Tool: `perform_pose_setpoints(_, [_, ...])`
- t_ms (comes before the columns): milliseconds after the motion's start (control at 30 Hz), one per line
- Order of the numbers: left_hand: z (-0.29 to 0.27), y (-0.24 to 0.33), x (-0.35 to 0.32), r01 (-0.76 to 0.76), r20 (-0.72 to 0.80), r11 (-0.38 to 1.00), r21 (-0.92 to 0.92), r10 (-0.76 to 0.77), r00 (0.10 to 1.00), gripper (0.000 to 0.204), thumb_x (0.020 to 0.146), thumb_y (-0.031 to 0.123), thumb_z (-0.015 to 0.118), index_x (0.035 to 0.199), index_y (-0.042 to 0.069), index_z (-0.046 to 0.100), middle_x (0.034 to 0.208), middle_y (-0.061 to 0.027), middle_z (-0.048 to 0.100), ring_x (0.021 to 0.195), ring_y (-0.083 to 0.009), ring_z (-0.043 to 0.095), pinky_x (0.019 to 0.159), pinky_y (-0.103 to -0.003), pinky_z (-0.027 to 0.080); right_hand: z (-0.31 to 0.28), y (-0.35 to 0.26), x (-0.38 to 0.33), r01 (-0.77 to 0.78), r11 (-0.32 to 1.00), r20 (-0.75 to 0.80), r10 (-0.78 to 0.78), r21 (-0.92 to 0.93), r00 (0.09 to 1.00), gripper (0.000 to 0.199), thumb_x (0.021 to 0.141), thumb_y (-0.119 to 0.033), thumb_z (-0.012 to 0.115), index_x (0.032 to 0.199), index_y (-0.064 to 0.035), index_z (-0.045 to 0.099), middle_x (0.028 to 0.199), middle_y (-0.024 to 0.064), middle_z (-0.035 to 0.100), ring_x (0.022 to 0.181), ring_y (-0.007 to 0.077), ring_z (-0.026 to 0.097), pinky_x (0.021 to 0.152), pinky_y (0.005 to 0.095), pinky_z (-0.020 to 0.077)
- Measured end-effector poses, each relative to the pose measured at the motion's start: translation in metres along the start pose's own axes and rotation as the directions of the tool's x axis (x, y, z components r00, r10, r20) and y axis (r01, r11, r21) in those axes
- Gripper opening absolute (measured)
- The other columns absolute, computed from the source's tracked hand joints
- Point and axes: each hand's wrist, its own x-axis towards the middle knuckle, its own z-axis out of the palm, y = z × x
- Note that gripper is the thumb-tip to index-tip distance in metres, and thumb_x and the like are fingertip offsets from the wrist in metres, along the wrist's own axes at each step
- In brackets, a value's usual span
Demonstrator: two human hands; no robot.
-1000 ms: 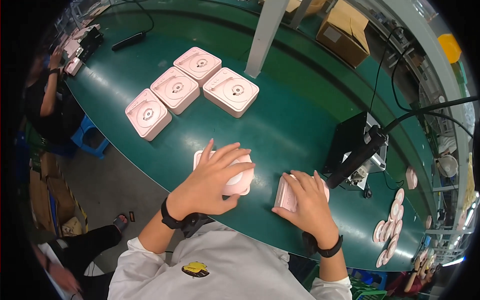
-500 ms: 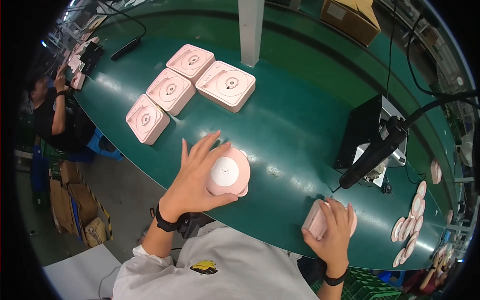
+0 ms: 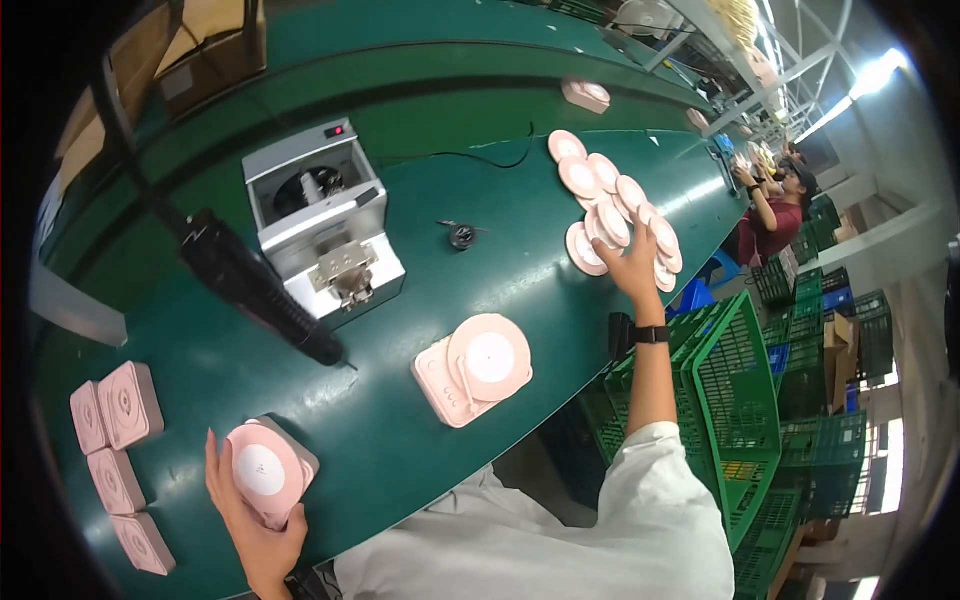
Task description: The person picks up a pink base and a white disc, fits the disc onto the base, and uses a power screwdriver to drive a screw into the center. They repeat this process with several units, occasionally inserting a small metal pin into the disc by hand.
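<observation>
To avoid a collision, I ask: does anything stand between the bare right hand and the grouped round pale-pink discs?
Nothing visible does. The bare right hand is at the near edge of the round pale-pink discs; the black cylindrical screwdriver is well to the left.

My left hand (image 3: 255,530) is holding the left player (image 3: 303,452) round its sides, and a white-centred disc (image 3: 262,470) is lying on top of it. My right hand (image 3: 632,270) is touching the disc pile (image 3: 632,195) at the far right; whether it is gripping one, I can't tell. Between my hands the right player (image 3: 440,387) is sitting on the green table (image 3: 560,320), also carrying a disc. Four players (image 3: 130,405) are standing together on the left. Farther off, a black screwdriver (image 3: 250,285) is hanging before the silver machine (image 3: 320,235), and a black part (image 3: 461,236) is lying to the machine's right. Green crates (image 3: 705,400) are standing right of the table.
</observation>
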Motion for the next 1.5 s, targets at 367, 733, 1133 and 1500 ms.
perform_pose_setpoints(367, [-0.046, -0.051, 0.088, -0.070, -0.174, 0.997, 0.013, 0.071, 0.982, 0.066, 0.089, 0.018, 0.072, 0.150, 0.003, 0.051, 0.161, -0.0220, 0.045, 0.149, -0.0419, 0.041, 0.124, -0.049, 0.030, 0.067, 0.065, 0.007, -0.144, 0.981, 0.139, 0.126, 0.128, 0.982, 0.043, 0.091, -0.027, 0.078, 0.113, 0.0079, 0.066, 0.099, 0.0207, 0.073, 0.092, 0.0294, 0.068, 0.081, 0.0429, 0.0543])
perform_pose_setpoints(733, [-0.069, -0.151, 0.070, 0.250, -0.368, 0.896, 0.368, -0.106, 0.924, 0.083, 0.086, 0.046, 0.076, 0.150, 0.000, 0.051, 0.159, -0.0252, 0.045, 0.153, -0.0449, 0.033, 0.125, -0.063, 0.022, -0.093, -0.122, 0.011, 0.164, 0.964, -0.487, -0.042, 0.211, 0.873, 0.027, 0.105, -0.014, 0.066, 0.125, 0.0036, 0.068, 0.115, 0.0170, 0.074, 0.101, 0.0254, 0.072, 0.090, 0.0359, 0.0583])
perform_pose_setpoints(1133, [-0.052, -0.075, 0.050, 0.141, -0.145, 0.988, 0.061, -0.131, 0.981, 0.121, 0.060, 0.022, 0.098, 0.161, 0.001, 0.034, 0.161, -0.0206, 0.043, 0.151, -0.0393, 0.031, 0.127, -0.047, 0.028, 0.018, -0.509, -0.059, -0.415, 0.496, 0.645, -0.625, 0.763, 0.439, 0.047, 0.099, -0.005, 0.067, 0.141, 0.0050, 0.048, 0.102, 0.0111, 0.075, 0.075, 0.0134, 0.070, 0.061, 0.0258, 0.0554])
perform_pose_setpoints(1500, [-0.043, -0.103, 0.038, 0.013, -0.179, 0.992, -0.126, -0.036, 0.983, 0.121, 0.068, 0.018, 0.094, 0.163, -0.002, 0.022, 0.161, -0.0217, 0.040, 0.154, -0.0417, 0.028, 0.126, -0.051, 0.025, 0.059, -0.532, -0.092, 0.536, 0.408, 0.218, -0.898, 0.740, 0.383, 0.090, 0.076, -0.041, 0.090, 0.141, 0.0089, 0.052, 0.123, 0.0241, 0.061, 0.112, 0.0350, 0.062, 0.097, 0.0449, 0.0504])
